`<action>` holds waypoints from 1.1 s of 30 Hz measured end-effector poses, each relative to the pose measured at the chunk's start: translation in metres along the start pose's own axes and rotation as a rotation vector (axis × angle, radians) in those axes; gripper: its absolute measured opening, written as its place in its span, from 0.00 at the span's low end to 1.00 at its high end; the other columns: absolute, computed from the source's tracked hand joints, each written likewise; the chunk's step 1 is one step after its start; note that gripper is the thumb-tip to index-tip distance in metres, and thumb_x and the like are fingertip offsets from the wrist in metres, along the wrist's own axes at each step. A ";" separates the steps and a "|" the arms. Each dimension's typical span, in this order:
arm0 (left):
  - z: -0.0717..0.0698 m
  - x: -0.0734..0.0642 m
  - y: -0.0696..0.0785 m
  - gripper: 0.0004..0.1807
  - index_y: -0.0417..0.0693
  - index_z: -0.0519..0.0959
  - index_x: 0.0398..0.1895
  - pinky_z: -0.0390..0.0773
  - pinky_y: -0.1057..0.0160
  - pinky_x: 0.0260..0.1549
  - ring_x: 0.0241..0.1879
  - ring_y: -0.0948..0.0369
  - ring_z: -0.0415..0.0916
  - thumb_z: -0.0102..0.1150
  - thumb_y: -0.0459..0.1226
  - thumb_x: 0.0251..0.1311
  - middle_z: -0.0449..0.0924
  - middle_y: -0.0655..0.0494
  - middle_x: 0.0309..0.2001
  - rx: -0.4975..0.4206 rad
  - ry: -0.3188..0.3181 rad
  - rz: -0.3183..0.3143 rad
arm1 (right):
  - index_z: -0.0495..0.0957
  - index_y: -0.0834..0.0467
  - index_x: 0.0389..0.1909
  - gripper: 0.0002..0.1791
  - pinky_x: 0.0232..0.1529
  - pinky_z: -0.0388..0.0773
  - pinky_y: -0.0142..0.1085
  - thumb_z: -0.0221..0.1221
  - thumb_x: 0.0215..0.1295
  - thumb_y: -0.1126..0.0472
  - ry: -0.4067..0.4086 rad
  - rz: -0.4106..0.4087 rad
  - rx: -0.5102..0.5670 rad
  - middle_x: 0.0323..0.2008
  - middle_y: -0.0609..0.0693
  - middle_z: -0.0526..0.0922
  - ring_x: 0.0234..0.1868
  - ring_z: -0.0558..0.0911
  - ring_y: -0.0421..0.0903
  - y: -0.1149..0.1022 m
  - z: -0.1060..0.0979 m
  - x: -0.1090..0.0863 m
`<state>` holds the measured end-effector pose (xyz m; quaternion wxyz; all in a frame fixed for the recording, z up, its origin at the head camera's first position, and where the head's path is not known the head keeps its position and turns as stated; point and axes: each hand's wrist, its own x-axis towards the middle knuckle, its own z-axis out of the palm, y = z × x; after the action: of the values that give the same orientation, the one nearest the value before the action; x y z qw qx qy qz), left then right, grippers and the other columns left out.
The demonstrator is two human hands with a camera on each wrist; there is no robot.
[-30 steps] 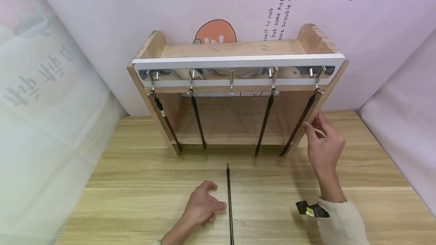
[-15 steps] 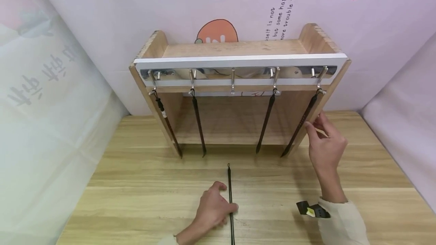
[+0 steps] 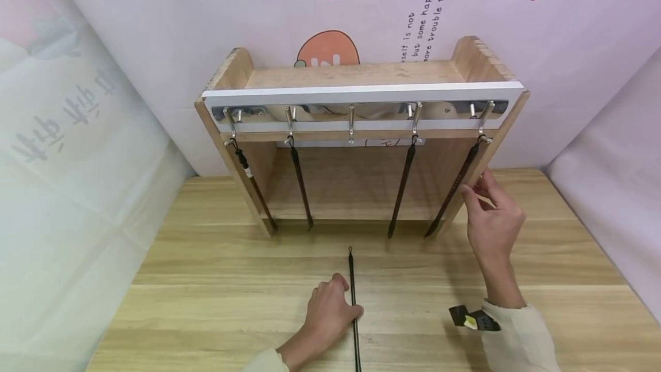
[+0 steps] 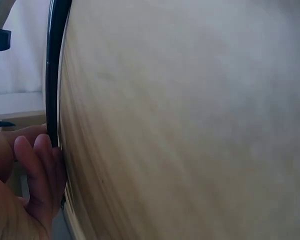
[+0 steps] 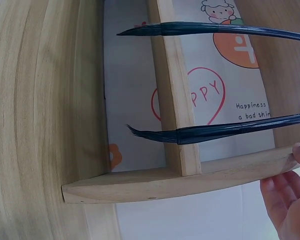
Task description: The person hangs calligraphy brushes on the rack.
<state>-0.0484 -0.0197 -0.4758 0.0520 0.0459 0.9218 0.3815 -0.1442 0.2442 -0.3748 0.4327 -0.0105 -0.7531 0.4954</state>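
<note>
A dark calligraphy brush (image 3: 352, 271) lies lengthwise on the wooden table, its hanging loop pointing at the rack. My left hand (image 3: 329, 310) is down at its shaft, thumb across it and fingers curled beside it, pinching it. In the left wrist view the fingertips (image 4: 42, 145) press against the brush (image 4: 53, 65). My right hand (image 3: 496, 217) grips the right side panel of the wooden rack (image 3: 356, 76), thumb in front and fingers behind. In the right wrist view that side panel (image 5: 225, 181) runs into the hand (image 5: 292, 200).
Several metal hooks line the rack's front; the middle hook (image 3: 352, 125) carries nothing. Brushes hang from the others: far left (image 3: 258, 188), inner left (image 3: 300, 182), inner right (image 3: 401, 188) and far right (image 3: 454, 185). A printed cloth (image 3: 516, 45) stands behind the rack.
My left hand has moved right onto the lying brush and taken hold of its shaft; the brush has shifted slightly right. My right hand has stayed on the rack's side.
</note>
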 end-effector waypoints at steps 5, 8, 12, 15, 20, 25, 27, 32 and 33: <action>-0.001 0.002 -0.003 0.14 0.33 0.80 0.32 0.71 0.65 0.15 0.17 0.64 0.66 0.69 0.29 0.38 0.83 0.45 0.28 0.026 0.020 0.018 | 0.82 0.59 0.57 0.24 0.36 0.75 0.18 0.66 0.60 0.75 0.002 -0.003 0.003 0.40 0.66 0.85 0.35 0.80 0.28 -0.005 0.000 -0.001; -0.002 0.003 -0.004 0.13 0.33 0.80 0.32 0.72 0.65 0.17 0.16 0.65 0.65 0.68 0.28 0.39 0.83 0.45 0.29 0.012 0.012 0.027 | 0.82 0.59 0.57 0.23 0.36 0.75 0.19 0.66 0.59 0.75 0.006 0.001 0.003 0.40 0.67 0.85 0.35 0.80 0.28 -0.002 0.000 -0.001; -0.003 0.003 -0.005 0.13 0.32 0.81 0.33 0.73 0.66 0.18 0.14 0.66 0.65 0.68 0.27 0.41 0.84 0.45 0.32 -0.052 -0.012 -0.005 | 0.82 0.60 0.56 0.23 0.35 0.76 0.19 0.66 0.59 0.75 0.013 0.004 0.002 0.39 0.67 0.85 0.34 0.80 0.28 0.001 0.001 -0.001; -0.003 0.002 -0.005 0.13 0.31 0.81 0.35 0.73 0.65 0.12 0.08 0.67 0.69 0.66 0.25 0.42 0.81 0.50 0.22 -0.134 -0.034 -0.058 | 0.83 0.60 0.56 0.23 0.35 0.76 0.19 0.67 0.59 0.75 0.014 0.006 0.006 0.39 0.66 0.85 0.34 0.81 0.28 0.000 0.000 -0.001; -0.004 -0.001 -0.006 0.13 0.32 0.79 0.37 0.72 0.65 0.06 0.03 0.64 0.69 0.64 0.23 0.44 0.70 0.61 0.06 -0.213 -0.050 -0.107 | 0.83 0.60 0.56 0.22 0.35 0.76 0.19 0.67 0.59 0.74 0.014 0.006 0.018 0.38 0.65 0.85 0.34 0.81 0.29 -0.009 -0.001 -0.002; -0.007 -0.004 -0.003 0.12 0.34 0.78 0.37 0.71 0.64 0.05 0.03 0.64 0.69 0.63 0.23 0.46 0.70 0.60 0.06 -0.250 -0.064 -0.105 | 0.82 0.61 0.56 0.23 0.36 0.75 0.19 0.66 0.59 0.74 0.009 -0.002 0.016 0.39 0.68 0.84 0.35 0.81 0.29 -0.012 -0.001 -0.002; -0.010 -0.004 0.000 0.12 0.33 0.78 0.38 0.70 0.65 0.04 0.03 0.65 0.68 0.62 0.23 0.47 0.71 0.60 0.06 -0.264 -0.062 -0.097 | 0.82 0.61 0.57 0.23 0.36 0.75 0.19 0.66 0.60 0.75 0.008 -0.002 0.016 0.39 0.69 0.84 0.35 0.81 0.28 -0.012 -0.001 -0.002; -0.018 -0.003 0.010 0.13 0.34 0.78 0.41 0.68 0.66 0.05 0.04 0.65 0.69 0.61 0.24 0.50 0.72 0.63 0.09 -0.302 -0.046 -0.050 | 0.82 0.60 0.57 0.23 0.36 0.75 0.19 0.66 0.60 0.74 0.008 -0.003 0.017 0.39 0.68 0.84 0.35 0.81 0.29 -0.013 0.000 -0.002; -0.020 -0.003 0.012 0.13 0.34 0.78 0.42 0.69 0.66 0.05 0.04 0.65 0.70 0.61 0.24 0.50 0.74 0.63 0.11 -0.310 -0.045 -0.036 | 0.82 0.60 0.56 0.23 0.36 0.75 0.19 0.66 0.60 0.74 0.008 -0.003 0.020 0.39 0.68 0.84 0.34 0.81 0.29 -0.013 0.000 -0.002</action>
<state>-0.0480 -0.0257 -0.4526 0.0860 0.0292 0.8511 0.5170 -0.1376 0.2365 -0.3659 0.4368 -0.0070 -0.7464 0.5020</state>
